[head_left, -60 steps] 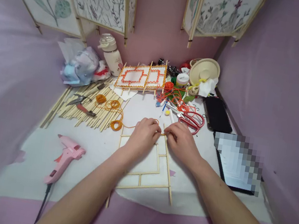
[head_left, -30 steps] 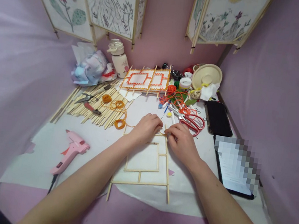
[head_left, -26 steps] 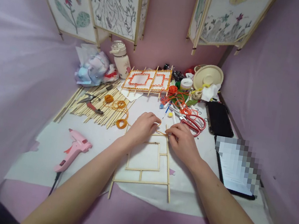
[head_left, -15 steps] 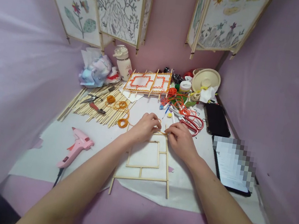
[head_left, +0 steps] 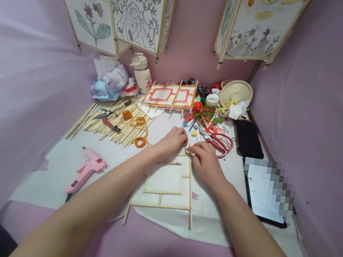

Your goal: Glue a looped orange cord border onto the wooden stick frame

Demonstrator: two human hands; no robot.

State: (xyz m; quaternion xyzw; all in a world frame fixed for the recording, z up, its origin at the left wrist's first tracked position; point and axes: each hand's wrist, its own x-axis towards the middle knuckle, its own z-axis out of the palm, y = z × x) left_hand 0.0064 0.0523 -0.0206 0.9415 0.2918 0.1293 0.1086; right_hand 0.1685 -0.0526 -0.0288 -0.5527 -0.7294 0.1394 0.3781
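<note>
Now, from the head camera, the left hand and right hand are both pinching the orange cord at the far right corner of the stick frame, which is lying on white paper; red scissors are lying just beyond.

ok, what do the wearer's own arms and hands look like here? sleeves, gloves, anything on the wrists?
The left hand and right hand are bare, with no gloves. Both forearms are uncovered down to the picture's bottom edge, so no sleeves are in view. No watch, bracelet, ring or marking shows. The nails are too small to judge.
</note>
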